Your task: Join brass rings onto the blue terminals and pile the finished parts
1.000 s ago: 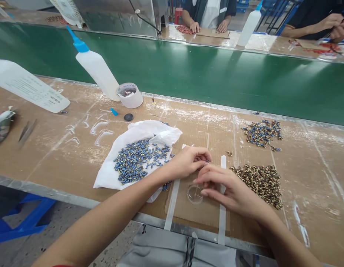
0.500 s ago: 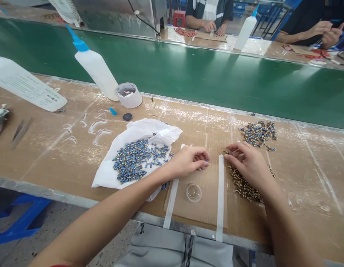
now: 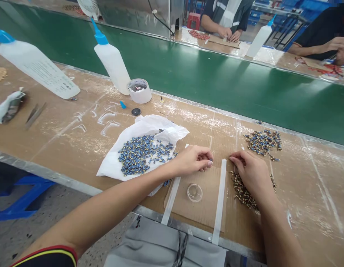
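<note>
past the clear dish (image 3: 194, 193), the left hand (image 3: 198, 159) and right hand (image 3: 251, 170) curl apart, grip unclear to me; the shiny table (image 3: 308, 185) bears blue pieces (image 3: 135, 152) left of the dish, brown pieces (image 3: 242, 191) right, green belt (image 3: 194, 74) beyond.

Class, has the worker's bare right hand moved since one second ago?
Yes, the bare right hand moved rightward: it reached left across the right-hand long white tape strip, and now lies wholly right of it.
</note>
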{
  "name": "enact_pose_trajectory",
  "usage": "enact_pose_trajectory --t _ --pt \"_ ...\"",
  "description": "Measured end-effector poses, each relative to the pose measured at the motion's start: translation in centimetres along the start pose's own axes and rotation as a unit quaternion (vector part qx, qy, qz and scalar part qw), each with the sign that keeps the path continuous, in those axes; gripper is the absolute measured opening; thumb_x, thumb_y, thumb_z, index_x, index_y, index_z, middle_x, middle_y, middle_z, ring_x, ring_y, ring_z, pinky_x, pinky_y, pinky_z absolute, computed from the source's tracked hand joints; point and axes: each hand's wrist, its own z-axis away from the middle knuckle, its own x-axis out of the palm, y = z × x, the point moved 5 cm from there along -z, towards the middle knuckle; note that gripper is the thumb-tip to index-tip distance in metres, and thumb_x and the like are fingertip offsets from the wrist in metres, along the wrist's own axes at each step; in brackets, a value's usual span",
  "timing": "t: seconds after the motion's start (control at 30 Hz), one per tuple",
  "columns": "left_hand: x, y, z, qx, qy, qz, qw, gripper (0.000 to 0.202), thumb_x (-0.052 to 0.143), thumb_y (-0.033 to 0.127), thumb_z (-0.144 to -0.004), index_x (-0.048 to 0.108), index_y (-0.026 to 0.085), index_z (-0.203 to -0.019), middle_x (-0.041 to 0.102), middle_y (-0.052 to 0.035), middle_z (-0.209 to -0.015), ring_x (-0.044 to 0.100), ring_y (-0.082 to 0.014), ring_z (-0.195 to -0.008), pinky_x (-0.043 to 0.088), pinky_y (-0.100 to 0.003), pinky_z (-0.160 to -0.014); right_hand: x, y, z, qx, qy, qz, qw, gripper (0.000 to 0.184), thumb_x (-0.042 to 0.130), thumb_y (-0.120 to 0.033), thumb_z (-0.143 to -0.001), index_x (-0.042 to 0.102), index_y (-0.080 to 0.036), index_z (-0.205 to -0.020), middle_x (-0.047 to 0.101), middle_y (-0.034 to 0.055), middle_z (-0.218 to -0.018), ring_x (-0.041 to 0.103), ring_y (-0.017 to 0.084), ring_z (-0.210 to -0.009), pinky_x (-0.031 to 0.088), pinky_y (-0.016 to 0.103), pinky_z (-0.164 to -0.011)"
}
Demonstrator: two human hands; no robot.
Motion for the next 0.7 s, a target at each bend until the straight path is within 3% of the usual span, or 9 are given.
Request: enact_pose_trajectory --t 0.17,0.37,0.53,0.7 --pt "-0.1 0.0 0.0 0.001 0.009 -0.021 1.0 0.009 0.062 0.018 -0.085 0.066 0.012 -0.091 0.069 -0.0039 -0.076 0.064 -0.0107 -0.067 0.051 -0.024 -0.066 -0.1 -0.3 0.2 0.037 -0.003 -0.11 0.993 0.027 0.058 -0.043 -0.089 0.07 -0.019 -0.086 0.072 0.0056 -0.079 0.064 0.02 -0.067 0.047 0.032 -0.062" --pt "-0.4 0.3 0.1 0.025 0.017 -0.053 0.998 0.01 0.062 0.02 -0.085 0.067 0.012 -0.09 0.07 -0.004 -0.077 0.064 -0.0117 -0.07 0.05 -0.024 -0.068 0.0 -2.2 0.7 0.111 0.011 -0.355 0.928 0.024 0.068 -0.04 -0.084 0.07 -0.017 -0.092 0.069 0.0035 -0.072 0.062 0.016 -0.062 0.051 0.028 -0.056" --pt "-0.5 0.5 0.2 0.047 0.037 -0.043 0.997 0.012 0.062 0.018 -0.084 0.065 0.013 -0.096 0.07 -0.0042 -0.082 0.064 -0.012 -0.074 0.05 -0.025 -0.072 0.3 -3.1 1.0 0.126 0.012 -0.411 0.903 0.02 0.07 -0.036 -0.083 0.071 -0.019 -0.094 0.068 0.002 -0.073 0.064 0.015 -0.067 0.053 0.028 -0.062" --pt "-0.5 1.0 0.3 0.057 0.051 -0.029 0.997 0.006 0.062 0.015 -0.084 0.06 0.013 -0.089 0.064 -0.0004 -0.072 0.061 -0.0103 -0.067 0.048 -0.023 -0.067 0.6 -3.4 1.2 0.131 0.019 -0.433 0.892 0.02 0.071 -0.035 -0.083 0.07 -0.02 -0.095 0.071 0.0037 -0.08 0.066 0.017 -0.072 0.055 0.031 -0.067"
